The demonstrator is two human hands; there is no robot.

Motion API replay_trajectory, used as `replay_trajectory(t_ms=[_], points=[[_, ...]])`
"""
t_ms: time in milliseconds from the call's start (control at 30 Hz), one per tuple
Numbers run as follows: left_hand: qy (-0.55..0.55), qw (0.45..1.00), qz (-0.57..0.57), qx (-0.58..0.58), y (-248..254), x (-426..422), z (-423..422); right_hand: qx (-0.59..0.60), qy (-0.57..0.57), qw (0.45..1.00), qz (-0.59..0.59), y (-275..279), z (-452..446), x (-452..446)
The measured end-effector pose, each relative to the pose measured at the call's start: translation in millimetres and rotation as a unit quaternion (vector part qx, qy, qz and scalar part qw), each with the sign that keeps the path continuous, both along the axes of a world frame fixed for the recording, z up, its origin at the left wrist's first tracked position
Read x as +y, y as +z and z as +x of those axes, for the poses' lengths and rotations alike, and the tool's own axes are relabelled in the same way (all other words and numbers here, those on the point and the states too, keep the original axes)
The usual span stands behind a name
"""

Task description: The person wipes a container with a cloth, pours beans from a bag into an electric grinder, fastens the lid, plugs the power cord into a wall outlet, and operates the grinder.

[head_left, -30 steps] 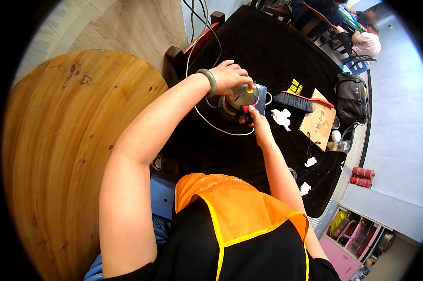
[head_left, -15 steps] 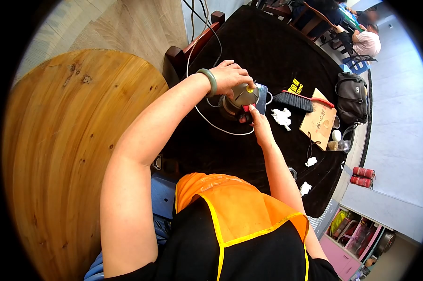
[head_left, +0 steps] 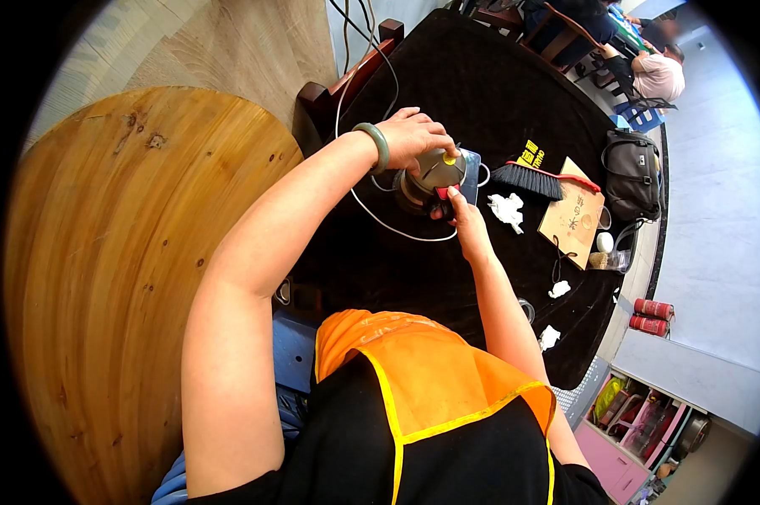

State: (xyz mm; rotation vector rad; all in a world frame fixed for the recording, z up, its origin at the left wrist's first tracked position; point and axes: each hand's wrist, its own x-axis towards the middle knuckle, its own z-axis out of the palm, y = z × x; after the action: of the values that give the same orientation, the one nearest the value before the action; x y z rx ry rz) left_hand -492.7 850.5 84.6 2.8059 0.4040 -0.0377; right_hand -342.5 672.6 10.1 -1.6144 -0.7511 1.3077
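Observation:
At the middle of the dark cloth stands a round appliance point(head_left: 440, 175) with a grey, shiny lid, a yellow spot on top and a red part at its near side; its exact kind I cannot make out. My left hand point(head_left: 413, 141), a green bangle on its wrist, curls over the lid from the left, a finger by the yellow spot. My right hand point(head_left: 467, 220) is closed at the near side, its thumb on the red part; its other fingers are partly hidden. A flat dark panel point(head_left: 472, 178) lies just behind the appliance.
To the right lie a black brush point(head_left: 527, 181) with a red handle, crumpled tissue point(head_left: 506, 212), a brown paper bag point(head_left: 572, 215) and a dark handbag point(head_left: 633, 175). White cable point(head_left: 409, 238) loops near the appliance. A round wooden tabletop point(head_left: 136, 278) fills the left. People point(head_left: 656, 77) sit farther off.

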Motion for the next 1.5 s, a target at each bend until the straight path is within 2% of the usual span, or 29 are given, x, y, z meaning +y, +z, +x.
replay_trajectory(t_ms=[1500], points=[[0.011,1.000,-0.020,0.019,7.2,-3.0,0.9,-0.006,0.004,1.000,-0.001,-0.4,1.3,0.9]])
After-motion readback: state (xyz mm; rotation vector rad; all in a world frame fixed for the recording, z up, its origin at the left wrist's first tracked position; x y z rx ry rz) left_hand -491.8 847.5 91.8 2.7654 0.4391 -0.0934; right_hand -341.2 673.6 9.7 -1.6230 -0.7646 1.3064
